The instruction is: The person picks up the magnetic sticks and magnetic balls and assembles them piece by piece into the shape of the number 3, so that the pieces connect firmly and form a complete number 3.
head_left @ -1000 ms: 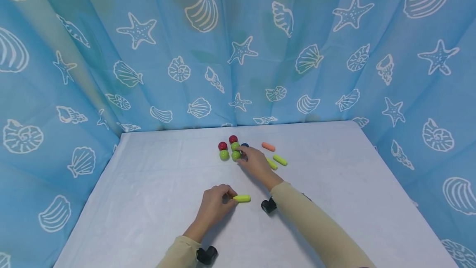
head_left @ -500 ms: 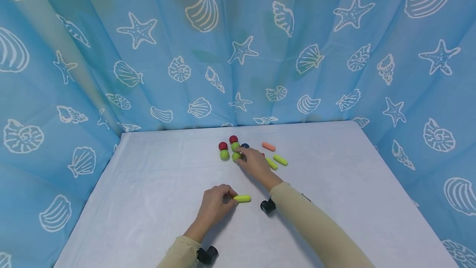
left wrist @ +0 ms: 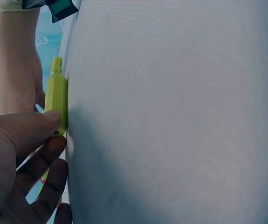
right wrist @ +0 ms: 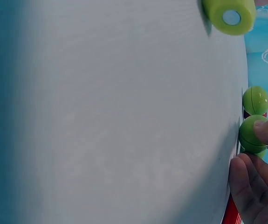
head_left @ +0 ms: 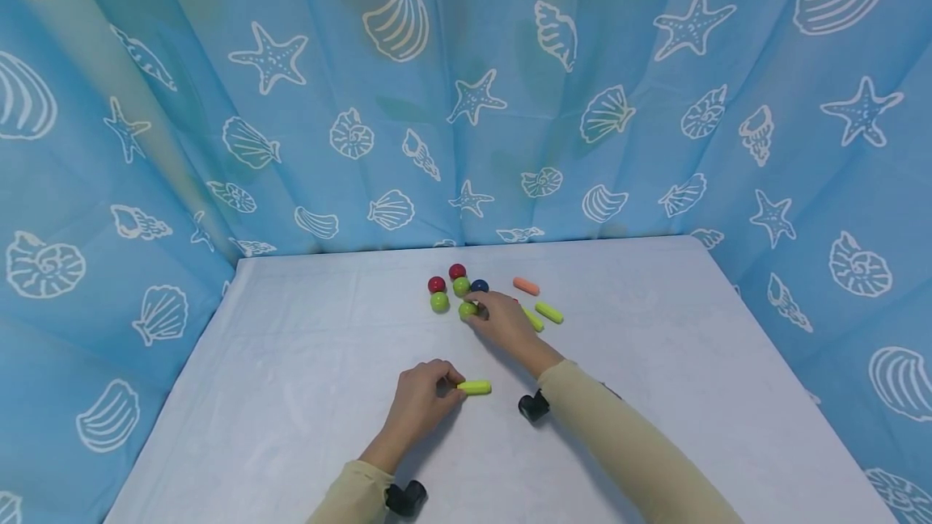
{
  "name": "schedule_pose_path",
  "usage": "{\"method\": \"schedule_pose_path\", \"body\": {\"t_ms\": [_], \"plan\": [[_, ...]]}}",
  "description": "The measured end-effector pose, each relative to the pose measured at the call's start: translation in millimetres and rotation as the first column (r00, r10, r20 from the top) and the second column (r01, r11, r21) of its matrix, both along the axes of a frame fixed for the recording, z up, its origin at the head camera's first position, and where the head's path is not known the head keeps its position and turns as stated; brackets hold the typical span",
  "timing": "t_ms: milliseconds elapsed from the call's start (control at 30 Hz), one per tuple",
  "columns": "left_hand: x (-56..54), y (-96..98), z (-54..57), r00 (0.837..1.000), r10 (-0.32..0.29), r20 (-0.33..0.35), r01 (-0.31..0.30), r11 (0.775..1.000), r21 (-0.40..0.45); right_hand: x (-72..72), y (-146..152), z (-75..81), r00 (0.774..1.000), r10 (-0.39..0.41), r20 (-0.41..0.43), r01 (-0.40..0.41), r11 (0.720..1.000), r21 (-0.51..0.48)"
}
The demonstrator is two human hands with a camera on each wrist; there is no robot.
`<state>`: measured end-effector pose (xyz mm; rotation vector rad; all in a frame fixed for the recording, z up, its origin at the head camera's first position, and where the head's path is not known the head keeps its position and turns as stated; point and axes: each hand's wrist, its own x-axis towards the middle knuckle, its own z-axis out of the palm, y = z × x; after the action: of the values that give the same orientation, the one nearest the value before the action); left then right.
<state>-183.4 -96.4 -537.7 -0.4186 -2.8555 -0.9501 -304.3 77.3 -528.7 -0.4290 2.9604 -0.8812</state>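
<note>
Near the middle of the table my left hand (head_left: 425,395) pinches one end of a yellow toy rod (head_left: 476,387) between thumb and index finger. The rod (left wrist: 56,91) has a ridged body and a narrower tip in the left wrist view; its end facing the right wrist camera shows a pale round disc. Farther back, my right hand (head_left: 506,322) pinches a green ball (head_left: 468,310) at the near side of a ball group. In the right wrist view my thumb lies on this seamed green ball (right wrist: 251,134), low at the table surface.
Left of and behind my right hand are two red balls (head_left: 457,271), two other green balls (head_left: 439,302) and a dark blue ball (head_left: 479,286). To its right lie an orange rod (head_left: 526,286), two yellow-green rods (head_left: 549,313) and a partly hidden red piece. A shell-print curtain (head_left: 466,144) surrounds the white table.
My right hand has drawn the green ball slightly toward me and to the right, apart from the green ball behind it. The left hand and its rod have stayed put.
</note>
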Motion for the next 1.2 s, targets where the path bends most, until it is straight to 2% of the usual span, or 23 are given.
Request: {"method": "schedule_pose_path", "body": {"t_ms": [567, 733, 933, 1200], "plan": [[0.6, 0.6, 1.2, 1.000, 0.003, 0.004, -0.003, 1.000, -0.006, 12.5, 16.9, 2.7, 1.000, 0.024, 0.008, -0.024, 0.999, -0.024], [0.5, 0.7, 2.1, 1.000, 0.003, 0.024, -0.003, 1.000, 0.001, 15.2, 22.4, 1.5, 0.999, 0.032, 0.007, -0.032, 0.999, -0.016], [0.0, 0.3, 1.5, 0.999, 0.006, 0.048, -0.006, 1.000, -0.005, 22.0, 29.1, 4.1, 0.999, 0.034, 0.023, -0.033, 0.998, -0.049], [-0.2, 0.3, 0.3, 0.999, 0.006, 0.037, -0.006, 1.000, -0.004, 30.4, 38.7, 4.1, 0.998, 0.023, 0.051, -0.021, 0.998, -0.055]]}}
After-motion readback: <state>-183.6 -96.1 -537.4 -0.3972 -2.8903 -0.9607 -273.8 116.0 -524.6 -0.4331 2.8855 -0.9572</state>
